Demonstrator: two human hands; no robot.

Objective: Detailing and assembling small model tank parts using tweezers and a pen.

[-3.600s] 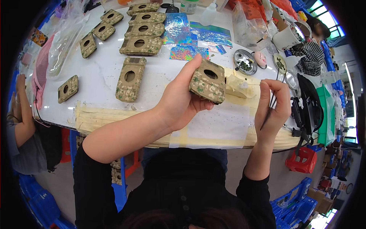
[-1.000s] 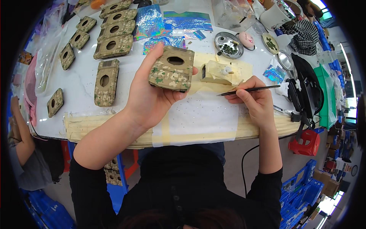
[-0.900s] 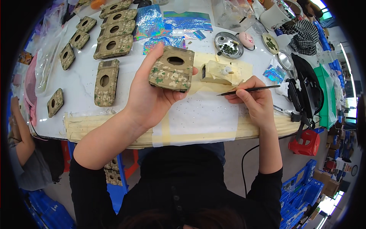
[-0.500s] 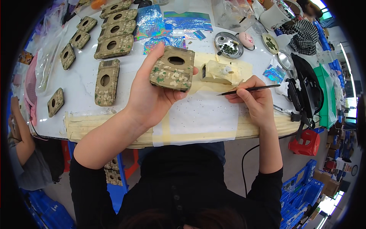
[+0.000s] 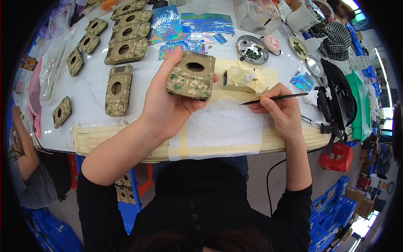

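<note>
My left hand [image 5: 157, 107] is closed around a camouflage model tank hull [image 5: 191, 86] with an oval hole in its top, tilted up over the work area. Its thumb lies along the left edge, and a fingertip shows at the right edge. Between the fingers of my right hand [image 5: 282, 111] is a thin black pointed tool [image 5: 289, 96], a fine brush or tweezers; I cannot tell which. The tip points left toward the hull, apart from it. Below lies a white sheet [image 5: 222, 134] dotted with small specks. A tape-covered block [image 5: 241, 80] sits just beyond the right hand.
More camouflage hulls [image 5: 119, 90] stand to the left. Round metal dish [image 5: 252, 49] with dark green bits lies far right of centre. Shiny holographic bubble bags [image 5: 208, 23] are at the back. A black bag [image 5: 338, 98] and green tray [image 5: 360, 105] line the right edge. Another person's arm [image 5: 25, 147] shows far left.
</note>
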